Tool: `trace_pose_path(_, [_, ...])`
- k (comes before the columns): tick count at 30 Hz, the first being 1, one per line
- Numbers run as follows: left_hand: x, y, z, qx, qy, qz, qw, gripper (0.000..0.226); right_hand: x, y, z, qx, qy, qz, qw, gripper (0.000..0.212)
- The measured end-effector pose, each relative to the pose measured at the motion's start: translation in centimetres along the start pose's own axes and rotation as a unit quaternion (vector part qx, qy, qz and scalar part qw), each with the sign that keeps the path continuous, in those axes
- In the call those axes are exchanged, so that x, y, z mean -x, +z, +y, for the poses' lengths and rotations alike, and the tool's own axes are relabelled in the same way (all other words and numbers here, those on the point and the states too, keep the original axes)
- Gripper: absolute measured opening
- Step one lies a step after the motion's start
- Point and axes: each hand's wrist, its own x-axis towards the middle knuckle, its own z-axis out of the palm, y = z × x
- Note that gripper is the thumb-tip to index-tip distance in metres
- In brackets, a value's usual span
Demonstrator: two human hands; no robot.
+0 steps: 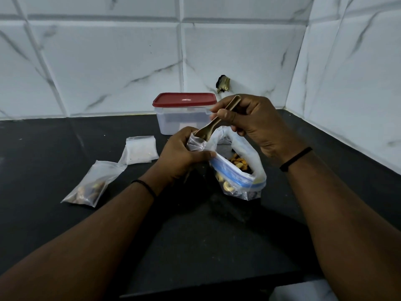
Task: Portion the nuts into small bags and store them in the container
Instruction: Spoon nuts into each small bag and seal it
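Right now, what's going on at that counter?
A person is portioning nuts. The left hand grips a small clear bag open while the right hand tips a spoon into it, above the big nut bag. One filled bag lies at the left; the red-lidded container is shut.

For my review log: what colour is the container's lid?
Dark red lid, seen in the head view.

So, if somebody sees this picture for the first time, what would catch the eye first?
Probably the two hands at the centre: the right hand tips a spoon into a small bag that the left hand holds open, just above the large bag of nuts. Behind them, the red-lidded container stands out against the white tiled wall.
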Motion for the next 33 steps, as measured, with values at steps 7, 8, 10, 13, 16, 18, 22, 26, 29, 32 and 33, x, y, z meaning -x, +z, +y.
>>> trace_pose_path(7, [0.0, 0.0, 0.2, -0.002, -0.007, 0.039, 0.999, 0.04, -1.3, -1.2, 2.5, -0.013, 0.131, 0.221, 0.966, 0.015])
trace_pose_path(8, [0.0, 0.0, 0.2, -0.006, -0.01, 0.049, 0.999, 0.041, -1.4, -1.6, 3.0, 0.025, 0.152, 0.241, 0.958, 0.015])
trace_pose_path(10, [0.0, -0.1, 0.2, -0.003, -0.013, 0.064, 0.998, 0.041, -1.2, -2.1, 3.9, 0.081, 0.205, 0.245, 0.944, 0.014])
trace_pose_path(13, [-0.1, -0.2, 0.1, 0.006, -0.015, 0.071, 0.997, 0.042, -0.8, -2.2, 4.8, 0.096, 0.267, 0.209, 0.936, 0.026])
trace_pose_path(16, [-0.2, -0.3, 0.1, 0.003, -0.013, 0.075, 0.997, 0.045, -0.6, -1.9, 4.7, 0.073, 0.293, 0.181, 0.936, 0.03])
trace_pose_path(18, [-0.3, -0.3, 0.0, 0.004, -0.011, 0.084, 0.996, 0.047, -0.5, -1.8, 5.0, 0.145, 0.276, 0.181, 0.933, 0.046])
trace_pose_path(22, [-0.4, -0.5, -0.2, 0.027, -0.02, 0.104, 0.994, 0.051, 0.0, -1.5, 3.0, 0.285, 0.145, 0.242, 0.916, 0.038])
trace_pose_path(26, [-0.5, -0.8, -0.5, 0.074, -0.012, 0.137, 0.988, 0.052, 1.1, 0.5, 0.5, 0.332, 0.127, 0.021, 0.935, 0.049])
trace_pose_path(29, [-0.5, -1.1, -0.5, 0.096, -0.014, 0.159, 0.983, 0.055, 1.3, 1.4, 0.4, 0.437, 0.165, -0.117, 0.877, 0.049])
trace_pose_path(32, [-0.6, -1.6, 0.1, 0.09, -0.034, 0.159, 0.983, 0.066, 1.2, 0.8, 0.5, 0.491, 0.141, -0.132, 0.85, 0.025])
trace_pose_path(33, [-0.7, -1.7, 0.1, 0.098, -0.053, 0.155, 0.982, 0.072, 1.2, 0.5, 0.5, 0.5, 0.136, -0.129, 0.846, 0.022])
